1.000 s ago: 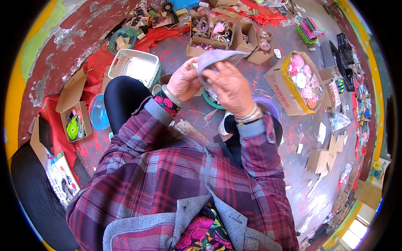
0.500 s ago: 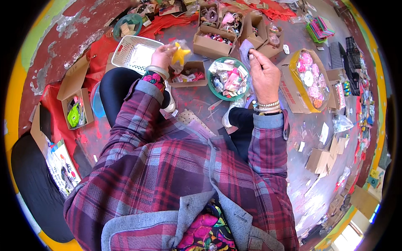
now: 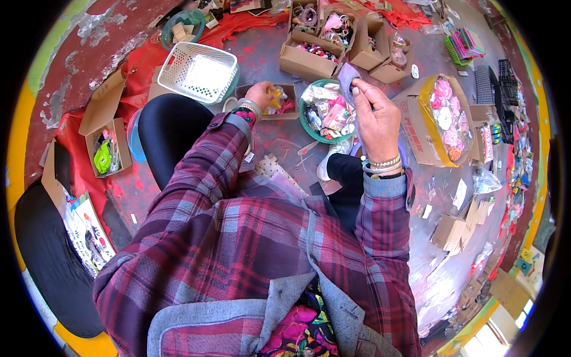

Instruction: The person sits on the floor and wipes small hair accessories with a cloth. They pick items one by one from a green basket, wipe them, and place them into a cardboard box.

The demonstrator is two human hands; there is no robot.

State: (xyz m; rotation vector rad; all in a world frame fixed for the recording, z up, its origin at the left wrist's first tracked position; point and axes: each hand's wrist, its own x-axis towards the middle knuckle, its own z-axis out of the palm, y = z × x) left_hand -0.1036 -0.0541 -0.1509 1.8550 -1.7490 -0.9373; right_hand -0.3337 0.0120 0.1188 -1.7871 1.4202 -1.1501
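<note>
Left hand [image 3: 259, 95] is at the near-left edge of a small open cardboard box [image 3: 287, 115], beside a yellow item [image 3: 276, 97] that appears to be in clear wrapping. The yellow item lies at or over the box opening; which of the two cannot be told. Left fingers are bent toward it, tips partly hidden: cannot tell whether they pinch it or only lie against it. Right hand [image 3: 379, 122] is raised to the right of the left hand, thumb and fingertips pressed together on the lower right end of a purple cloth piece [image 3: 347, 76]. Cloth stands up from the grip, its free end toward the far side, in front of the right part of a green basin [image 3: 304, 124] filled with small packets [image 3: 326, 108], many white and pink. Small box and basin stand side by side on the floor [image 3: 276, 154], box to the left. Left of the box: a white perforated basket [image 3: 208, 93]. Far side, beyond the basin: a group of open cardboard boxes [image 3: 306, 64] containing assorted small goods. Right of the right hand: a large carton [image 3: 417, 132] with yellow tape around its opening, full of pink and white items [image 3: 446, 119]. Far left: a red sheet [image 3: 134, 92] on the floor.
</note>
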